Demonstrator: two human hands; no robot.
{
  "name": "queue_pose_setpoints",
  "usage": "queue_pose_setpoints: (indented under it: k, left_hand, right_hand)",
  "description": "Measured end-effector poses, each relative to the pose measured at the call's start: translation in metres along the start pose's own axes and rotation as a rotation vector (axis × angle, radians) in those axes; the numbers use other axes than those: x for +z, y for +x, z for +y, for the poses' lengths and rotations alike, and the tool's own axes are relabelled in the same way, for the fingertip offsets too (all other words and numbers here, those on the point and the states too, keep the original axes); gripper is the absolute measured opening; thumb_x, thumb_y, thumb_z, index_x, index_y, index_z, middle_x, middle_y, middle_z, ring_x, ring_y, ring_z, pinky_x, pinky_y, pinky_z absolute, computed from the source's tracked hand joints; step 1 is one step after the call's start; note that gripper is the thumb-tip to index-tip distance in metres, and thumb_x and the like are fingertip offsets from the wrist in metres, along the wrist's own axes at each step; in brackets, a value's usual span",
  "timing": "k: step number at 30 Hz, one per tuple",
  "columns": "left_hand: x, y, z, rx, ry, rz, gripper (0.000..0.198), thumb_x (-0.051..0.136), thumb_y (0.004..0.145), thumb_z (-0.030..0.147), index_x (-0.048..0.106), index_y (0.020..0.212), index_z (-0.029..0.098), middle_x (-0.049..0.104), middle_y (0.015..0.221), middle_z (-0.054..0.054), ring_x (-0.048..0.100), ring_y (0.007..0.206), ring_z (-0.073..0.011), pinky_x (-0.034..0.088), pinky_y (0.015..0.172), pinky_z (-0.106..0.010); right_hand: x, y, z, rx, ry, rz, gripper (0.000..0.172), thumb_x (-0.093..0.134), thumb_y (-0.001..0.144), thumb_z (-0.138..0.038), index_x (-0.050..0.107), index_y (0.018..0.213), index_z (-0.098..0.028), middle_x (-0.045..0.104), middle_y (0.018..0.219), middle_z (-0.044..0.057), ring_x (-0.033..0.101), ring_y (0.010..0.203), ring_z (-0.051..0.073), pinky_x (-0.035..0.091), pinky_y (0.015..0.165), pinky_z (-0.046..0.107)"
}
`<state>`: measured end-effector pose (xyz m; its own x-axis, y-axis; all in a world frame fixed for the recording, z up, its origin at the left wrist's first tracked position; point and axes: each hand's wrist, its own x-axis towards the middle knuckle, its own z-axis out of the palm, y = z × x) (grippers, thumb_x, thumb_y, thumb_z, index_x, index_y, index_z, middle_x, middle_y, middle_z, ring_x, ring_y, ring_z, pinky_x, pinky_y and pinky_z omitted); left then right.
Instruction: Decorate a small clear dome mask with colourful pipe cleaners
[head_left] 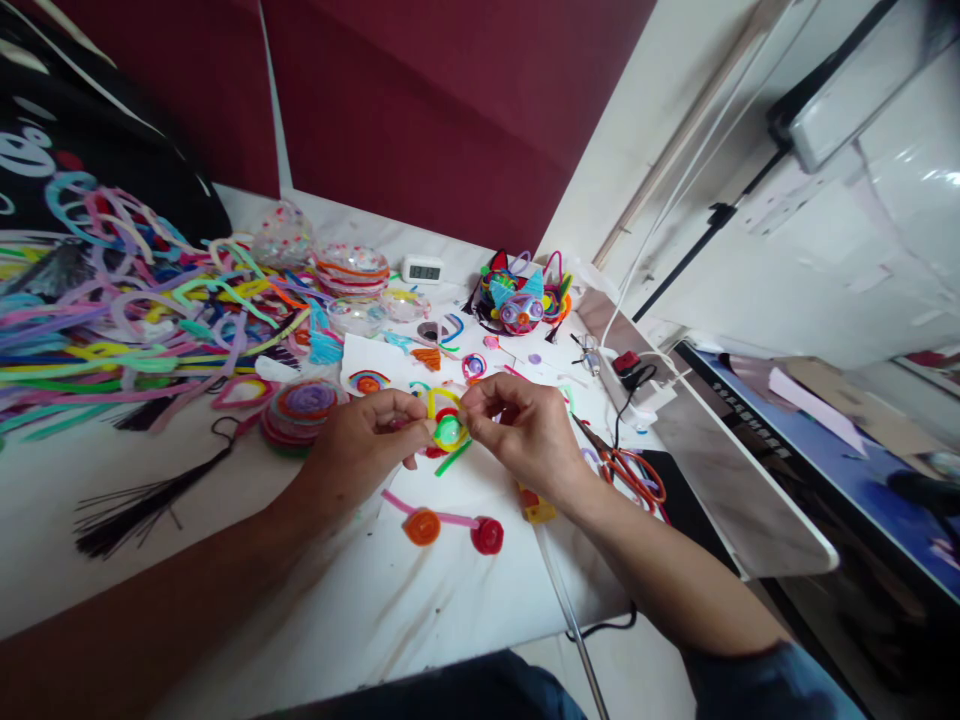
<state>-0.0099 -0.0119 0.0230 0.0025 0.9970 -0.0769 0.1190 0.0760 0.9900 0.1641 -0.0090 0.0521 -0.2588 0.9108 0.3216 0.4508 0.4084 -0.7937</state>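
Note:
Between my two hands, above the white table, is a yellow pipe cleaner (436,403) bent around a coil with a green centre and a red band. The fingertips of my left hand (382,430) pinch its left side. My right hand (517,425) pinches the other side, thumb against fingers. Just below the coil shows a short green pipe cleaner piece (453,459). Nearer to me on the white sheet lie an orange coil (421,527) and a red coil (487,536), joined by a pink pipe cleaner (448,518).
A heap of pipe cleaners (150,320) spreads over the left side, with a black tassel (142,510) in front. Orange-handled scissors (634,475) lie right of my right hand. Finished colourful ornaments (521,300), a small digital clock (421,269) and a power strip (634,385) stand farther back.

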Motion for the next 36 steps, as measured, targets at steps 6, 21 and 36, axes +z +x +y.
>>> queue_pose_setpoints:
  k: [6, 21, 36]
  left_hand:
    - [0.000, 0.000, -0.003, 0.003, -0.035, 0.004, 0.016, 0.068, 0.061, 0.029, 0.061, 0.069, 0.019, 0.061, 0.052, 0.005, 0.054, 0.044, -0.0112, 0.040, 0.046, -0.022]
    - [0.000, 0.002, -0.008, 0.010, -0.024, 0.006, 0.015, 0.067, 0.061, 0.027, 0.062, 0.073, 0.019, 0.059, 0.052, 0.006, 0.053, 0.045, -0.0110, 0.039, 0.047, -0.022]
    - [0.000, 0.002, -0.011, -0.015, -0.042, -0.069, 0.007, 0.064, 0.063, 0.023, 0.063, 0.070, 0.019, 0.063, 0.055, 0.004, 0.054, 0.048, -0.0114, 0.041, 0.049, -0.022]
  right_hand:
    - [-0.002, -0.004, -0.004, -0.123, -0.174, -0.006, 0.014, 0.058, 0.078, -0.009, 0.069, 0.082, -0.018, 0.070, 0.077, 0.001, 0.062, 0.066, 0.012, 0.047, 0.063, 0.023]
    - [0.002, -0.010, -0.012, -0.294, -0.546, -0.121, 0.023, 0.051, 0.087, -0.007, 0.072, 0.092, -0.015, 0.069, 0.086, 0.009, 0.063, 0.076, 0.017, 0.046, 0.068, 0.026]
    - [-0.013, 0.000, -0.007, -0.339, -0.532, -0.291, 0.021, 0.055, 0.087, -0.011, 0.071, 0.099, -0.016, 0.071, 0.092, 0.009, 0.065, 0.086, 0.019, 0.049, 0.075, 0.029]
